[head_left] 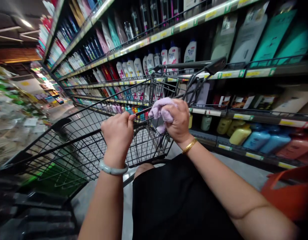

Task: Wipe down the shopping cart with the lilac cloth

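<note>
My left hand (118,131) is wrapped round the top rail of a black wire shopping cart (76,146), near its rear edge. My right hand (178,120) grips a crumpled lilac cloth (159,109) and presses it against the same rail, a little to the right. The cart's black push handle (193,65) rises behind the cloth. A pale bangle sits on my left wrist and a gold one on my right.
Store shelves (168,31) full of shampoo and soap bottles run along the right and ahead. The aisle floor (61,110) opens to the left past blurred goods. An orange basket or bag (291,196) sits at the lower right. My black clothing fills the bottom centre.
</note>
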Available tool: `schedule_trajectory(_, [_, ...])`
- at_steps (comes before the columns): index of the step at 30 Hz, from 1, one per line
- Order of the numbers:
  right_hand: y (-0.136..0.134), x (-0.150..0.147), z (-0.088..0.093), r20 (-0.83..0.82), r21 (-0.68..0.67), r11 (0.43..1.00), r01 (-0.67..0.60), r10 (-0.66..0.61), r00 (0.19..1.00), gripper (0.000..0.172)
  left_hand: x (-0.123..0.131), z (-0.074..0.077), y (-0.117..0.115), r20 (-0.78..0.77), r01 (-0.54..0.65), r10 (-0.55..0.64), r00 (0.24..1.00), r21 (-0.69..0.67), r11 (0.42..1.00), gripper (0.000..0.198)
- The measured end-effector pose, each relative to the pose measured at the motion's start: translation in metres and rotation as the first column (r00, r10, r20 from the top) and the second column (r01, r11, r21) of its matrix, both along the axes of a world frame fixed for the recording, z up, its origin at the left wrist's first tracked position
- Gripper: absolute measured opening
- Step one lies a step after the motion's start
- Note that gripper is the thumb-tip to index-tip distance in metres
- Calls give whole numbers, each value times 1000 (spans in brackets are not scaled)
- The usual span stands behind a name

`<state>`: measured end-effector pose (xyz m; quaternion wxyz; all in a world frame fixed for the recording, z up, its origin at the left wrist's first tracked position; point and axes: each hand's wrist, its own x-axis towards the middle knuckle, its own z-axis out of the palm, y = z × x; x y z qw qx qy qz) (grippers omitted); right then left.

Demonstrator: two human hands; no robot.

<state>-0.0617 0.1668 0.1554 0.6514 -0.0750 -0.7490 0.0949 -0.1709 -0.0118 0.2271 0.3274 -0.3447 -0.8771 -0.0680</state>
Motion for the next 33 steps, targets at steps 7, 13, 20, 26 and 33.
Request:
schedule_trajectory(7, [-18,-26,-10,10,-10,998,-60,60,998,21,13,-3,11,-25,-53,54,998,30,998,44])
schedule_trajectory(13, [-30,-31,-16,-98,-5,990,-138,137,986,16,15,5,5,46,-41,42,998,-17,999,41])
schedule_trajectory(20, [-27,-37,-15,-130,17,981,-194,195,972,11,13,5,0,33,-94,96,995,-54,994,42])
schedule_trajectory(26, [-5,-53,-13,-112,12,970,-243,243,964,12,6,-2,16,-62,-181,177,982,-68,981,46])
schedule_trajectory(33, [-24,-71,3,-69,-161,931,-329,321,944,20,-9,-6,34,-121,-256,250,961,-36,966,43])
